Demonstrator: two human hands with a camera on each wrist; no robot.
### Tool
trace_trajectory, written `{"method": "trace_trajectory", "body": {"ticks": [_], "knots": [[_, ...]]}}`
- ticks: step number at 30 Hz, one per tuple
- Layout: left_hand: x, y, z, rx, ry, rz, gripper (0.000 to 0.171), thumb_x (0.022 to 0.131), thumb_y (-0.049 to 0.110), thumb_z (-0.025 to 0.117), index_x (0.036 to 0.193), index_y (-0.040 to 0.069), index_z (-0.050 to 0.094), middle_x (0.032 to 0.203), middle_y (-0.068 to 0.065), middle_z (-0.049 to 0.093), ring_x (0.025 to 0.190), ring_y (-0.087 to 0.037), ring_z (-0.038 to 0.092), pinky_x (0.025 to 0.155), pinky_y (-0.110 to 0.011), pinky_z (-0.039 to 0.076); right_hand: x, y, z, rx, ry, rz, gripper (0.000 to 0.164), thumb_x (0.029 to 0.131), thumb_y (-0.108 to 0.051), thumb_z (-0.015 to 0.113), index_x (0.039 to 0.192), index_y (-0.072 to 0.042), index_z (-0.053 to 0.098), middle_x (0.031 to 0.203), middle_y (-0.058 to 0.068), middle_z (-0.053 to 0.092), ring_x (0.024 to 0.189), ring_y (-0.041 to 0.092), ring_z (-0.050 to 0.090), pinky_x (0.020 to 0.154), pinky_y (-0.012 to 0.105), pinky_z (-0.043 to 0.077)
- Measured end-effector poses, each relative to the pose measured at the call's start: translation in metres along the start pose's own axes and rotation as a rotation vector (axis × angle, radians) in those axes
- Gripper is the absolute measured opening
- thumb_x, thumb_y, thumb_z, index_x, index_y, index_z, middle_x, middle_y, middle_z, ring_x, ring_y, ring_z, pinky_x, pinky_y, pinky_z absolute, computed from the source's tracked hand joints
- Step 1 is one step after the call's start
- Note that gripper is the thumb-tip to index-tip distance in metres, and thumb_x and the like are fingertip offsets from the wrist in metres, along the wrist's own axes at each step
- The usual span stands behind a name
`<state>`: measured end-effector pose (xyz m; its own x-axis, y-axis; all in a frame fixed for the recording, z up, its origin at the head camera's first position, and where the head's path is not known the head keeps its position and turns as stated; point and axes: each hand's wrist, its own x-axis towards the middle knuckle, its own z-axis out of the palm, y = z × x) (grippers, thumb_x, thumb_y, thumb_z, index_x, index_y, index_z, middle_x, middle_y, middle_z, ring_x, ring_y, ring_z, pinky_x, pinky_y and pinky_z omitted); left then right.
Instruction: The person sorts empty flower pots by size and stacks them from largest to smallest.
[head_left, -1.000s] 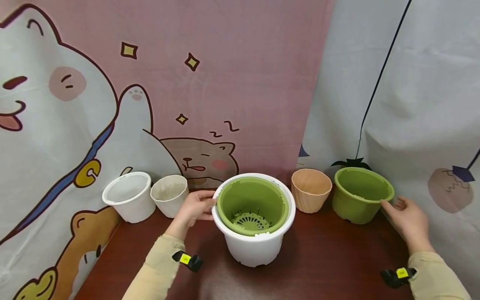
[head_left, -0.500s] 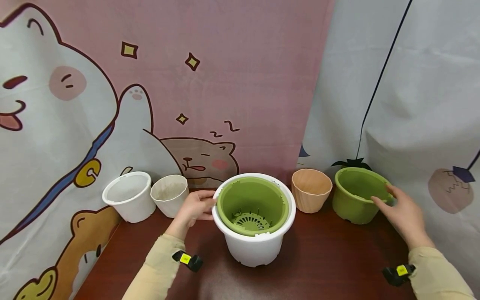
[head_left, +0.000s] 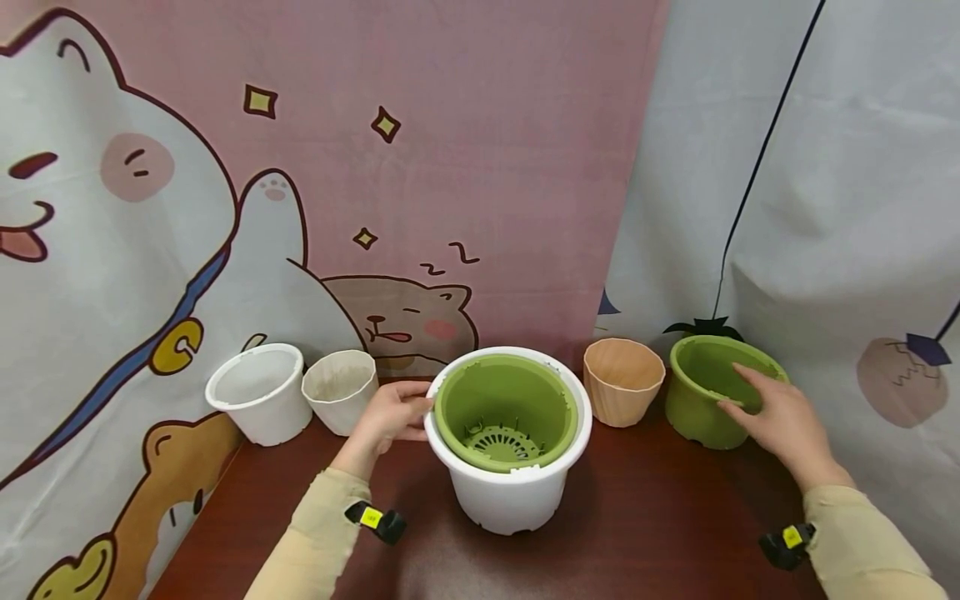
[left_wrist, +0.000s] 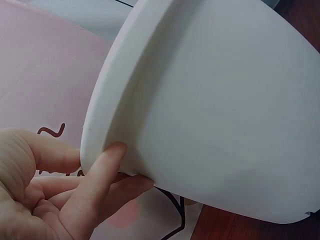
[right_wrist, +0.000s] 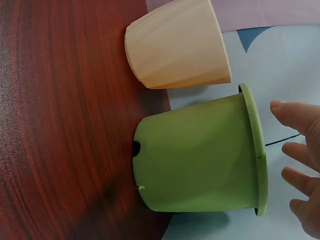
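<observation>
At the edge of the white pot (head_left: 504,504), the left hand (head_left: 392,417) has its fingers pinched on, while the right hand (head_left: 786,429), fingers spread and holding nothing, hangs near the right-side green pot (head_left: 699,417), which looks light, stiff and best held by its rim, on the shiny brown table (head_left: 645,525) by a cartoon cloth (head_left: 510,158).

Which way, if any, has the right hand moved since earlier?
Yes: in the head view, the right hand moved left, now overlapping the unmoved rightmost green pot.
</observation>
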<state>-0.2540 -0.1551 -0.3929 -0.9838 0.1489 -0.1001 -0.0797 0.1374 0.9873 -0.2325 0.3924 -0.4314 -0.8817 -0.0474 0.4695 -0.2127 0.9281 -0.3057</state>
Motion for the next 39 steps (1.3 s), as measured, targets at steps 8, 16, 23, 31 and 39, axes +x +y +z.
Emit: {"method": "trace_trajectory", "body": {"ticks": [8, 16, 23, 31, 39], "knots": [[0.0, 0.0, 0.0, -0.003, -0.005, 0.0, 0.036, 0.095, -0.001, 0.059, 0.131, -0.009, 0.058, 0.106, -0.022, 0.069, 0.077, -0.023, 0.071, 0.063, -0.039, 0.062, 0.0, 0.0, 0.008, -0.063, -0.015, -0.055, 0.066, 0.078, -0.019, 0.083, 0.134, 0.0, 0.055, 0.119, 0.032, 0.06, 0.102, 0.055, 0.053, 0.081, 0.07, 0.043], [0.0, 0.0, -0.001, -0.005, -0.008, 0.004, 0.035, 0.095, -0.001, 0.059, 0.13, -0.009, 0.058, 0.107, -0.023, 0.069, 0.078, -0.024, 0.071, 0.063, -0.039, 0.062, 0.0, 0.001, 0.013, -0.103, -0.033, -0.083, 0.06, 0.078, -0.017, 0.082, 0.131, -0.004, 0.058, 0.119, 0.027, 0.063, 0.1, 0.052, 0.054, 0.079, 0.069, 0.043], [-0.001, 0.001, 0.0, 0.004, -0.006, 0.009, 0.036, 0.096, 0.0, 0.059, 0.13, -0.009, 0.058, 0.109, -0.024, 0.068, 0.079, -0.024, 0.071, 0.063, -0.04, 0.062, 0.0, 0.003, 0.018, -0.128, -0.059, -0.087, 0.056, 0.078, -0.017, 0.081, 0.129, -0.006, 0.06, 0.114, 0.027, 0.065, 0.098, 0.05, 0.055, 0.079, 0.068, 0.044], [-0.001, 0.001, 0.0, 0.005, -0.001, 0.005, 0.035, 0.095, -0.001, 0.059, 0.13, -0.009, 0.058, 0.107, -0.022, 0.068, 0.079, -0.024, 0.071, 0.063, -0.04, 0.062, 0.004, 0.005, 0.016, -0.146, -0.121, -0.085, 0.051, 0.08, -0.017, 0.08, 0.127, -0.007, 0.062, 0.111, 0.026, 0.066, 0.094, 0.05, 0.058, 0.071, 0.067, 0.046], [-0.002, 0.001, 0.001, 0.012, 0.004, 0.006, 0.036, 0.096, 0.0, 0.059, 0.13, -0.009, 0.058, 0.107, -0.023, 0.068, 0.079, -0.025, 0.071, 0.062, -0.04, 0.062, 0.01, 0.006, 0.011, -0.141, -0.215, -0.075, 0.047, 0.084, -0.016, 0.077, 0.127, -0.006, 0.063, 0.11, 0.027, 0.067, 0.088, 0.048, 0.062, 0.061, 0.059, 0.051]]}}
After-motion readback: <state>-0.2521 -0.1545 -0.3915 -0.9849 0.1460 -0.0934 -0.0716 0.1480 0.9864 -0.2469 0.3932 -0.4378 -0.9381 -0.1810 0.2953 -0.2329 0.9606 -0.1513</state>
